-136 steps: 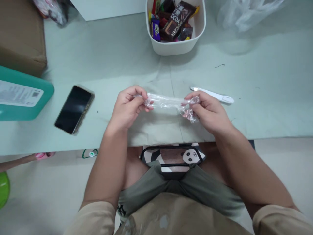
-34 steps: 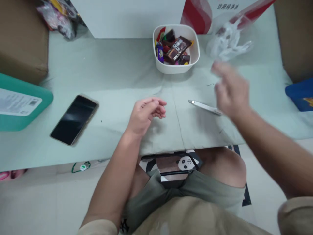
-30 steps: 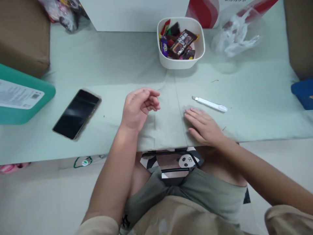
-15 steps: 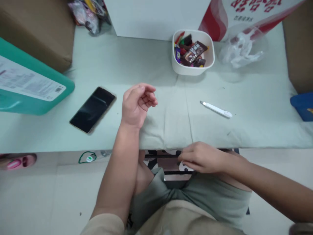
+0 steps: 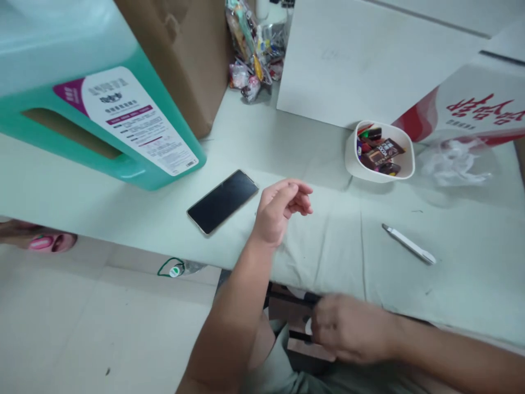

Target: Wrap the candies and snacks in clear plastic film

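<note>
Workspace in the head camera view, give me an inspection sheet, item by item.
Surface: table under a pale green cloth, creased.
Job's things: black-edged bag on the lap below the table edge; contents hidden.
Clutter: dark phone, white slim tool, white bowl of wrapped snacks, clear plastic bags, teal jug.
Hands: left hand rests on the cloth, fingers curled, holding nothing; right hand blurred at the bag.
Cables: nothing seen.
Surroundings: cardboard box, white box, red-printed carton, tiled floor.

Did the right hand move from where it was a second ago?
Yes. The right hand has dropped off the table, below its near edge, at the bag.
</note>
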The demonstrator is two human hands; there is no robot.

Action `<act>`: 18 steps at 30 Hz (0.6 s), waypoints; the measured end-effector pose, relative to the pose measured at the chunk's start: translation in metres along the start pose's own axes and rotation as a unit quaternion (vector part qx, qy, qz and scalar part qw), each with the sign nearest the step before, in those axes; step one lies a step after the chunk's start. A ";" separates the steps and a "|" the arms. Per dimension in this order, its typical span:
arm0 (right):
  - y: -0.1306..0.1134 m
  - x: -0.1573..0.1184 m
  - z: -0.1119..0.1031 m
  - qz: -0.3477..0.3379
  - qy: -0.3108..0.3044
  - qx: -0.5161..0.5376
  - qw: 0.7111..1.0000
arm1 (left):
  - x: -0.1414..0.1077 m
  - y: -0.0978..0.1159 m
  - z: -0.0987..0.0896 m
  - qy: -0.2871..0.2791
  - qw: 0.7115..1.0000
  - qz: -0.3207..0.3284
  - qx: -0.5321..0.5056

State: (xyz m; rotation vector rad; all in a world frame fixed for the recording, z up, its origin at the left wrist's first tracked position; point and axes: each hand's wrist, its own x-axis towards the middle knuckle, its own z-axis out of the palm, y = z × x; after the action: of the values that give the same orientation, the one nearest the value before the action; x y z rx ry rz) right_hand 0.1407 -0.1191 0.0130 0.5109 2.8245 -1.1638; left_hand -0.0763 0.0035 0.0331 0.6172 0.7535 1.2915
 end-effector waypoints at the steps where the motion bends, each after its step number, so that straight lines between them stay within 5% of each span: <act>1: 0.007 0.009 -0.019 -0.023 0.023 0.022 0.999 | -0.001 0.001 0.000 0.000 1.000 0.003 -0.009; 4: 0.046 0.050 -0.092 0.108 0.205 -0.022 0.972 | -0.001 0.004 0.000 0.002 0.998 0.019 -0.052; 8: 0.112 0.130 -0.168 0.218 0.293 -0.045 0.930 | 0.002 0.016 0.000 0.075 0.987 0.029 -0.140; 12: 0.158 0.224 -0.212 0.243 0.329 -0.098 0.907 | 0.007 0.029 -0.002 0.170 0.959 0.031 -0.226; 18: 0.222 0.333 -0.257 0.313 0.384 -0.167 0.853 | 0.016 0.035 -0.005 0.162 0.949 0.002 -0.270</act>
State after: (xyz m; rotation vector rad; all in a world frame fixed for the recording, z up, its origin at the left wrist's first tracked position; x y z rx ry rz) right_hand -0.0818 0.3011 -0.0082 2.0254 2.8518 -0.3521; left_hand -0.0997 0.0253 0.0548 -0.0404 0.6195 1.5421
